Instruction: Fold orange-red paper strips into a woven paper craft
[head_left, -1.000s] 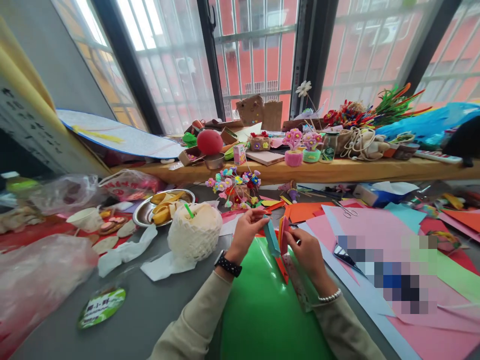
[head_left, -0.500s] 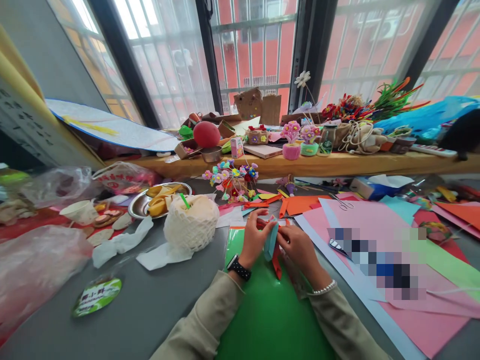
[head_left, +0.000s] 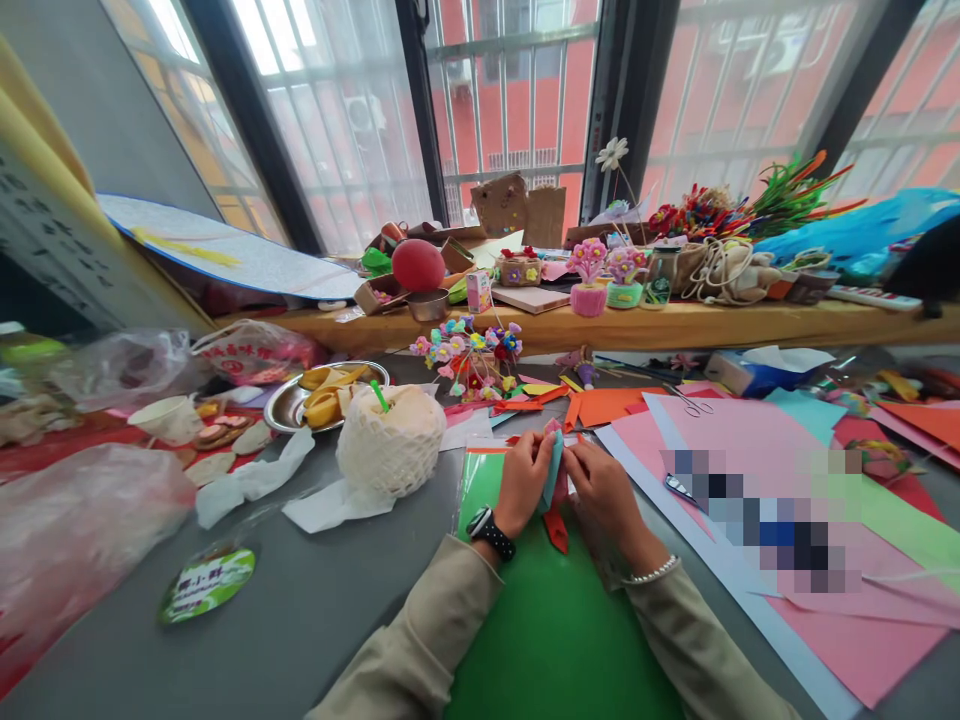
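My left hand [head_left: 523,484], with a black dotted watch strap at the wrist, pinches a light blue folded paper [head_left: 553,482] near its top. A bit of pink shows above the blue piece. Behind and below it hangs a red folded paper strip [head_left: 556,530] with a pointed lower end. My right hand [head_left: 607,492], wearing a beaded bracelet, has thumb and fingers closed at the right side of the red paper; its exact hold is partly hidden. Both hands are over a shiny green folder [head_left: 559,630].
To the left stand a peeled coconut [head_left: 391,440] in white netting and a metal bowl [head_left: 279,408] of peels. Coloured paper sheets [head_left: 757,425] with scissors [head_left: 694,403] lie right. Behind are orange paper pieces [head_left: 611,405], a flower bunch [head_left: 472,355] and a crowded wooden ledge [head_left: 540,335].
My right hand has shifted its fingers to the right edge of the folded paper, and my left fingers have closed nearer its top. The whole view has shifted slightly.
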